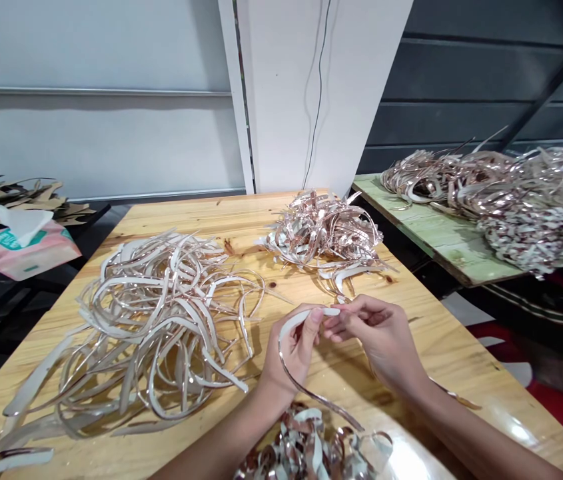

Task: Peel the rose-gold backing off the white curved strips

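Note:
My left hand [294, 343] is closed on a long curved strip [288, 328], white on one face and shiny rose-gold on the other. The strip's tail curls down past my left wrist toward the front of the table. Close beside it, my right hand [374, 330] pinches at the strip's white end, fingertips nearly touching the left thumb. A large tangle of similar strips [161, 327] lies to the left of my hands. Beyond them is a smaller shiny heap [326, 233]. Below my forearms sits a pile of short curled pieces [311, 450].
The wooden table [181, 213] carries the heaps. At left, a pink tissue box [31, 250] stands near stacked brown pieces [11, 200]. To the right, a green table [461, 247] bears more shiny strips [506, 193]. Part of another person shows at the right edge.

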Demonstrator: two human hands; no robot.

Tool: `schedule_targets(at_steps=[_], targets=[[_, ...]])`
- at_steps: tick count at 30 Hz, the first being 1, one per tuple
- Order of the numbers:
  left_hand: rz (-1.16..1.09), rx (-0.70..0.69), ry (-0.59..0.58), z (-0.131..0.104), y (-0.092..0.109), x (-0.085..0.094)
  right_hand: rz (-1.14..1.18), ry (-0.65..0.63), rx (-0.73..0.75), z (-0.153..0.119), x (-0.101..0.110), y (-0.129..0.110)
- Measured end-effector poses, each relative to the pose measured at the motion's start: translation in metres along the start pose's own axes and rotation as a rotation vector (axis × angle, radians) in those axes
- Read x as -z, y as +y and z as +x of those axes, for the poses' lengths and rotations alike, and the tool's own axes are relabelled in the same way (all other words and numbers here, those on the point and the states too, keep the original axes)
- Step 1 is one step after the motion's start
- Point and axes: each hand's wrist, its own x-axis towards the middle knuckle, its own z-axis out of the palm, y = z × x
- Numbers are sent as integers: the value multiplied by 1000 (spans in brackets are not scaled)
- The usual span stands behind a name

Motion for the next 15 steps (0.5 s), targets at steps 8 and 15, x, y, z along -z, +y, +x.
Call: schedule_targets(at_steps=[8, 15], targets=[[19, 54, 27, -1, -5, 0, 14, -43, -22, 0, -4, -3], [50, 9, 7, -1, 1, 0, -60, -3, -23, 0, -2, -3]])
